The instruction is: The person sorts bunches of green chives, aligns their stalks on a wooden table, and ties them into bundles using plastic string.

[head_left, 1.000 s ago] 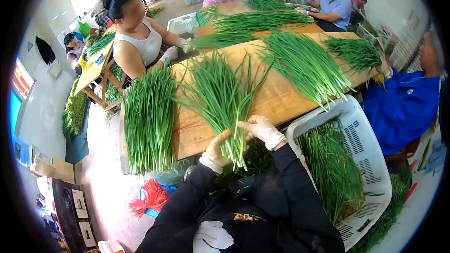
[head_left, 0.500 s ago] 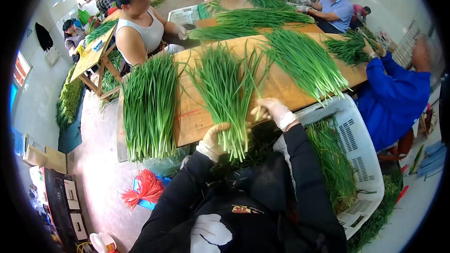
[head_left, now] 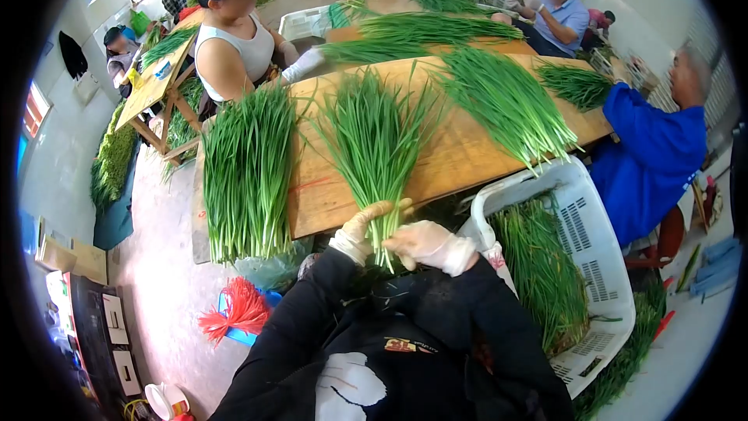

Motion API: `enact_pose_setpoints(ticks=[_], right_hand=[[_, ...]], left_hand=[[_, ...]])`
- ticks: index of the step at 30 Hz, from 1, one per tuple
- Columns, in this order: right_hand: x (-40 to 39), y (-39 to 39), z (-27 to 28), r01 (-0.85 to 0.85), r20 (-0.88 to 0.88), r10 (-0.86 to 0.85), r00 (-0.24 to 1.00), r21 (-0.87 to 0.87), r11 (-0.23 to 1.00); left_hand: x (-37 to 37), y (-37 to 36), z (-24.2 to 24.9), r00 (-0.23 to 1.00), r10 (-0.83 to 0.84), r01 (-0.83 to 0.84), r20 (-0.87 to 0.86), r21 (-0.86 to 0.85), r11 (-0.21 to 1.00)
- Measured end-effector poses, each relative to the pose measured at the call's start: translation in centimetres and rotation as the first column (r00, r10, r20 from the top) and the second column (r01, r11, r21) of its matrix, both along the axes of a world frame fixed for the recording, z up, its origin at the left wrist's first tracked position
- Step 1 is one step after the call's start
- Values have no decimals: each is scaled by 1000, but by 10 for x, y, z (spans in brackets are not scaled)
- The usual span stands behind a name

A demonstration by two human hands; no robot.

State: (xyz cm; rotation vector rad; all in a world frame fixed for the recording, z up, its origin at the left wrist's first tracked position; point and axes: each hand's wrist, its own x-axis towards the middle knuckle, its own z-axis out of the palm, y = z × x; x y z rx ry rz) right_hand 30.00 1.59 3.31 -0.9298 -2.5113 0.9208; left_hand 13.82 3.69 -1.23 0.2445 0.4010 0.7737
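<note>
My left hand (head_left: 360, 232), in a pale glove, wraps around the lower stems of a bunch of garlic chives (head_left: 378, 136). The leaves fan out away from me over the wooden table, and the white stem ends point toward me. My right hand (head_left: 428, 246), also gloved, is at the right side of the same stems, its fingers closed against their pale ends; its fingertips are partly hidden. A thick pile of garlic chives (head_left: 248, 175) lies to the left on the table, and another pile (head_left: 510, 101) lies to the right.
Under my right arm stands a white plastic crate (head_left: 615, 296) with loose greens inside. Red ties (head_left: 238, 313) lie in a blue tray on the floor at left. A person in blue (head_left: 650, 164) sits at right; another in a white top (head_left: 238, 54) works across the wooden table (head_left: 323, 203).
My right hand has moved left and down to the bunch's stem ends. The few separate stalks it held apart now lie with the bunch. My left hand keeps its hold.
</note>
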Motion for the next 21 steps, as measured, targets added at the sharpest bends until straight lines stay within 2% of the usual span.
enact_pose_setpoints(ticks=[1, 2, 3, 4, 5, 6, 9, 10, 11, 12, 14, 15, 16, 18, 19, 20, 21], right_hand=[[8, 0, 4, 158, -98, -214, 972, -403, 901], [12, 0, 8, 230, -92, -439, 894, -746, 625], [15, 6, 13, 338, -102, -521, 848, -654, 677], [18, 10, 5, 399, -194, -620, 760, -613, 681], [19, 16, 0, 420, -175, -669, 722, -658, 625], [19, 21, -5, 438, -154, -716, 681, -698, 566], [4, 30, -29, 470, -165, -669, 725, -592, 655], [6, 34, -32, 470, -165, -668, 725, -591, 656], [8, 38, -35, 421, -146, -628, 764, -624, 658], [11, 40, -37, 371, -130, -584, 801, -658, 656], [16, 39, -36, 305, -147, -569, 809, -722, 621], [18, 37, -35, 234, -184, -591, 785, -795, 559], [19, 34, -35, 156, -217, -616, 757, -856, 492], [20, 32, -40, 188, -208, -616, 760, -837, 515], [20, 30, -30, 371, -106, -604, 790, -703, 607], [20, 29, -24, 518, 2, -605, 796, -519, 680], [21, 31, -34, 660, 3, -677, 736, -227, 716]], left_hand=[[0, 0, -2, 999, 33, -33, 8, -5, 999], [-1, 2, -7, 999, 40, -40, 11, -6, 999], [-1, 4, -14, 996, 22, -26, 92, 41, 999], [0, 4, -14, 985, -2, -13, 171, 89, 996], [3, 4, -14, 996, 43, -46, 82, 38, 998], [2, 3, -12, 992, 30, -29, 121, -9, 1000], [2, 11, -39, 996, 55, -50, 71, -68, 996], [3, 9, -32, 998, 68, -68, -13, -45, 997], [3, 7, -27, 992, 83, -85, -97, -22, 996], [3, 5, -23, 992, 85, -88, -97, -23, 996], [3, 4, -17, 986, 77, -93, -148, -101, 991], [5, 4, -14, 999, 51, -51, 3, -15, 999], [8, 6, -16, 999, 51, -51, 2, -15, 999], [12, 8, -25, 998, 63, -63, 9, -12, 998], [5, 6, -25, 988, 61, -61, -145, 4, 998], [7, 7, -25, 988, 58, -58, -146, 3, 998], [10, 7, -24, 997, 56, -56, -57, 2, 998]])
